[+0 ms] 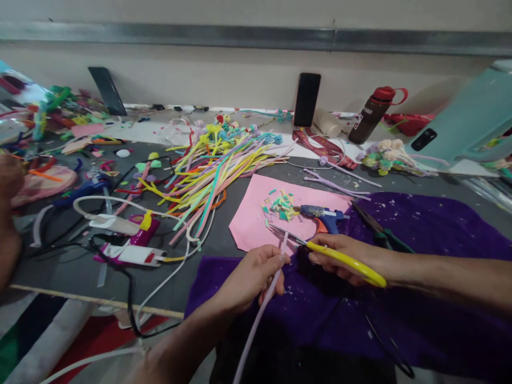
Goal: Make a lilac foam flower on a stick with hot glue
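My left hand [256, 277] pinches a pale lilac pipe cleaner [258, 320] near its upper end; the rest hangs down toward the lower edge. Yellow-handled scissors [344, 258] are gripped in my right hand [348, 256], their blades reaching left beside the pipe cleaner's tip. Whether the blades touch it, I cannot tell. Just beyond lies a pink sheet [248, 218] bearing a heap of short cut pieces [282, 207] in green, yellow and lilac. A blue glue gun [326, 216] rests on that sheet. Dark-green-handled pliers [384, 232] lie on the purple cloth [432, 224] near my right wrist.
A large bundle of coloured pipe cleaners [220, 176] spreads behind my left hand. Cables run from a power strip [132, 248] at left. A phone [307, 100], a dark bottle [370, 117] and a turquoise container [460, 117] stand at the back. Another person's hand [8, 213] shows at far left.
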A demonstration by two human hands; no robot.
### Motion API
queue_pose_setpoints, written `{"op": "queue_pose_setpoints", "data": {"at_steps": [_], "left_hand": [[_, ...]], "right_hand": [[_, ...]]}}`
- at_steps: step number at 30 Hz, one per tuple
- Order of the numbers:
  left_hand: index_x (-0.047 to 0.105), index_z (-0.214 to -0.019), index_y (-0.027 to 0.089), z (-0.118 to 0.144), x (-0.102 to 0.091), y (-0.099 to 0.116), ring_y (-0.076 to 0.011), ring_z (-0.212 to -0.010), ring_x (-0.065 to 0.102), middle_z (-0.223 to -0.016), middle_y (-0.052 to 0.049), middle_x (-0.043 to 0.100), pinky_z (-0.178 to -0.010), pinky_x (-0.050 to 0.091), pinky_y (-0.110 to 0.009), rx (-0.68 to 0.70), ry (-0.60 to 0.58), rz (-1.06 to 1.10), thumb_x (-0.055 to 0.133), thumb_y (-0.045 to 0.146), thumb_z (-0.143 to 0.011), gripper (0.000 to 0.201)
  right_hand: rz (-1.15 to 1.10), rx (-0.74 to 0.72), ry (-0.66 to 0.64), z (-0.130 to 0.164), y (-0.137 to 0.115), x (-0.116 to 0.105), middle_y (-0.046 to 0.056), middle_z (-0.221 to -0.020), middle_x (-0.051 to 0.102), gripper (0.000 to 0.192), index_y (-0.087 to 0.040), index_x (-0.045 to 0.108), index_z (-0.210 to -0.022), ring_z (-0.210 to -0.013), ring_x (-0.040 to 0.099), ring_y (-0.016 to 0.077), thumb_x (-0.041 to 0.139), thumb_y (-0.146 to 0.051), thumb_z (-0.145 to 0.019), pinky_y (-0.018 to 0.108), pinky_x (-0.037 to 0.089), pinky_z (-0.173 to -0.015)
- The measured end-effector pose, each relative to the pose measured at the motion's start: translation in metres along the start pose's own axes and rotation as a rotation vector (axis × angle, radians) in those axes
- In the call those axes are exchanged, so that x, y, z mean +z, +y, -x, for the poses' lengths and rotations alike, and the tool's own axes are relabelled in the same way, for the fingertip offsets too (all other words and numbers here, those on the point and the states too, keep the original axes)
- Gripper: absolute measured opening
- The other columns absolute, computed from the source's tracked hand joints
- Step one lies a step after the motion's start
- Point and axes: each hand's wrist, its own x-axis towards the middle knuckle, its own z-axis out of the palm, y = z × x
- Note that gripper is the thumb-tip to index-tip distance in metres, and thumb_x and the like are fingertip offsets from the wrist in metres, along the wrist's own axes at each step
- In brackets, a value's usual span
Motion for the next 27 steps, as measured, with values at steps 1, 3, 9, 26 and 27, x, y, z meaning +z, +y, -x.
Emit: {"op": "queue_pose_setpoints", "data": {"at_steps": [1,3,9,26,27], "left_hand": [[0.05,-0.084,0.017,0.0,0.0,0.0,-0.0037,-0.026,0.031,-0.045,0.006,0.056,-0.029,0.018,-0.016,0.005,-0.003,0.012,0.053,0.039,-0.078,0.024],[0.05,-0.085,0.016,0.0,-0.002,-0.001,-0.0038,-0.026,0.031,-0.044,0.005,0.055,-0.028,0.017,-0.016,0.035,-0.01,0.065,0.053,0.039,-0.078,0.024],[0.051,-0.105,0.015,0.0,-0.004,0.0,-0.0044,-0.023,0.027,-0.04,0.006,0.052,-0.027,0.014,-0.016,0.137,0.01,0.212,0.048,0.033,-0.081,0.03],[0.051,-0.103,0.016,0.002,-0.003,-0.006,-0.0049,-0.028,0.032,-0.041,0.005,0.052,-0.032,0.018,-0.015,0.092,-0.062,0.126,0.051,0.037,-0.08,0.031],[0.051,-0.101,0.016,0.002,-0.004,-0.007,-0.0047,-0.029,0.032,-0.042,0.005,0.053,-0.032,0.018,-0.015,0.09,-0.064,0.127,0.051,0.039,-0.08,0.032]], "right_hand": [[-0.014,0.005,-0.006,0.002,0.001,-0.001,-0.009,-0.058,0.041,0.035,-0.023,0.048,-0.09,-0.034,0.032,0.0002,0.061,-0.05,-0.072,0.011,0.021,-0.029],[-0.049,0.004,-0.017,0.009,0.002,-0.003,-0.009,-0.06,0.041,0.038,-0.024,0.045,-0.089,-0.034,0.03,-0.0003,0.059,-0.055,-0.072,0.01,0.022,-0.028],[0.09,-0.167,-0.084,0.037,0.008,-0.005,-0.007,-0.064,0.041,0.04,-0.021,0.04,-0.095,-0.044,0.04,0.0027,0.051,-0.057,-0.078,0.013,0.035,-0.038],[0.128,-0.189,-0.028,0.02,0.004,0.013,-0.007,-0.062,0.04,0.027,-0.018,0.047,-0.093,-0.046,0.032,0.0024,0.06,-0.036,-0.078,0.015,0.028,-0.042],[0.127,-0.162,-0.019,0.019,0.002,0.012,-0.008,-0.06,0.039,0.027,-0.018,0.047,-0.093,-0.044,0.031,0.0017,0.06,-0.036,-0.078,0.014,0.028,-0.04]]}}
